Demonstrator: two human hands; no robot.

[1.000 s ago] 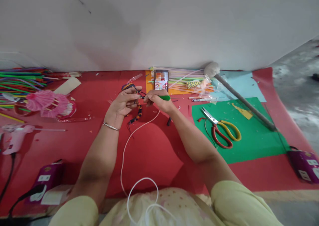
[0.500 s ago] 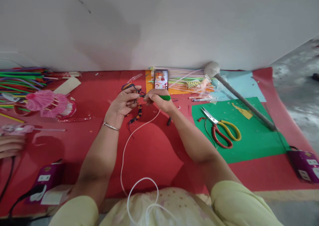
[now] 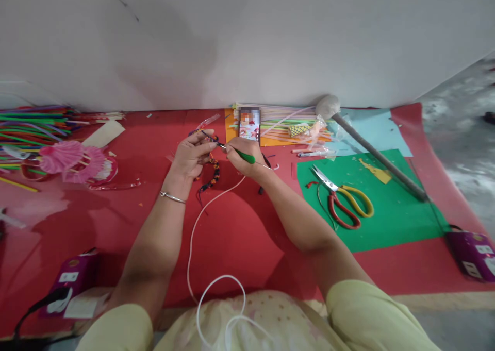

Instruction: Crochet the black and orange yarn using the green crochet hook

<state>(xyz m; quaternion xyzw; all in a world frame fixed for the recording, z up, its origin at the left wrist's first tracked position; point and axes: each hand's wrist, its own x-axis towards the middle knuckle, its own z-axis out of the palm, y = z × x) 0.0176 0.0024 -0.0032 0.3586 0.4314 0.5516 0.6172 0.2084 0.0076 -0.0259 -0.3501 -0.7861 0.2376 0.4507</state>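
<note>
In the head view, my left hand point(image 3: 191, 156) is closed, pinching dark yarn at the upper end of a narrow black-and-orange crocheted strip point(image 3: 215, 174). The strip hangs in a curve below my fingers, with loose dark ends at its bottom. My right hand point(image 3: 247, 157) is wrapped around a crochet hook point(image 3: 246, 157) with a green grip. The hook's thin metal tip points left and meets the dark yarn at my left fingertips; its other metal end sticks out over my right wrist. Exactly how the yarn loops on the tip is too small to make out.
A phone point(image 3: 249, 124) stands behind my hands. Scissors point(image 3: 342, 199) lie on a green sheet point(image 3: 402, 227) at right, near a grey-handled mallet-like object point(image 3: 381, 157). Pink paper pieces point(image 3: 73, 160) and colourful pipe cleaners point(image 3: 34, 121) lie left. A white cable point(image 3: 189, 253) loops towards me.
My right hand has turned, and the hook now slants down to the right, showing its green grip and rear metal end. Another person's hand at the far left has left view with a pinkish tool.
</note>
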